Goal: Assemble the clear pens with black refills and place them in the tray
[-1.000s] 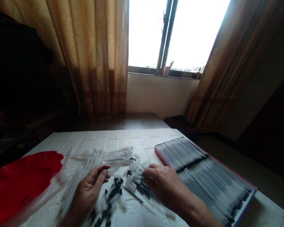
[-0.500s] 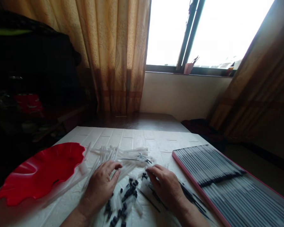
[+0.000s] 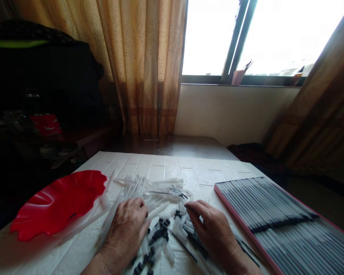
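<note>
My left hand (image 3: 127,225) rests back-up over a heap of clear plastic tubes (image 3: 134,186), its fingers curled down and their tips hidden. Whether a tube is in its grasp does not show. To the right, my right hand (image 3: 212,225) has its thumb and fingers drawn together in a pinch; anything between the tips is too small to make out. Between the hands lie many small black caps (image 3: 160,231) and short clear caps (image 3: 169,252). Thin black rods (image 3: 183,246) lie beside and partly under my right hand.
A red scalloped dish (image 3: 60,202) stands on the left of the white brick-patterned tabletop (image 3: 195,164). On the right, a pink-edged tray (image 3: 232,210) holds rows of grey-black sticks (image 3: 263,198). Behind the table are a curtain (image 3: 149,68) and a window.
My left hand has turned palm-down and curled over the tubes; before, its thumb and fingers were apart. My right hand stays pinched in nearly the same spot. The view has shifted slightly left.
</note>
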`<action>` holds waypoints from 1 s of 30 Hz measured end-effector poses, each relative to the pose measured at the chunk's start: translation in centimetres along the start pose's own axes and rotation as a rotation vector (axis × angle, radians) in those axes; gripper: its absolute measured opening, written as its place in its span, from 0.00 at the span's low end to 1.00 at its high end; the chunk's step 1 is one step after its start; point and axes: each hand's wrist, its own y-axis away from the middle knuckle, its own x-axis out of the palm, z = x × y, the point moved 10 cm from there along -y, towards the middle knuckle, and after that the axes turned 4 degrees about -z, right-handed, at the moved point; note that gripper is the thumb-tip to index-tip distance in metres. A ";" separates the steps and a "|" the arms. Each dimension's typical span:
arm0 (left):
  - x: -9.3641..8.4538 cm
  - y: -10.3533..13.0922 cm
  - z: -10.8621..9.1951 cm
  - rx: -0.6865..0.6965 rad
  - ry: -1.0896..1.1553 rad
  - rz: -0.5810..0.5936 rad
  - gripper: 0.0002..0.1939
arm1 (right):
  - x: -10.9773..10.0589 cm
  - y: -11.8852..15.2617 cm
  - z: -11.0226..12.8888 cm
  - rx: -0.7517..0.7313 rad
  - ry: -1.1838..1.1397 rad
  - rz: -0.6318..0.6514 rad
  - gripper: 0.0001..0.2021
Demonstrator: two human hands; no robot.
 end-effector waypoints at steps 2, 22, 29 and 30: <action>-0.2 0.0 -0.1 0.013 0.010 -0.034 0.07 | 0.4 0.1 0.2 0.000 0.031 0.059 0.15; 1.4 0.1 1.5 -0.267 0.688 -0.014 0.10 | 4.8 3.3 1.0 -0.045 0.415 0.631 0.11; 4.2 1.2 2.7 -0.713 1.295 0.101 0.21 | 0.5 1.7 0.9 0.023 0.077 0.317 0.17; 4.4 1.4 2.5 -0.783 1.367 0.125 0.20 | 0.2 1.5 1.1 0.016 0.013 0.280 0.18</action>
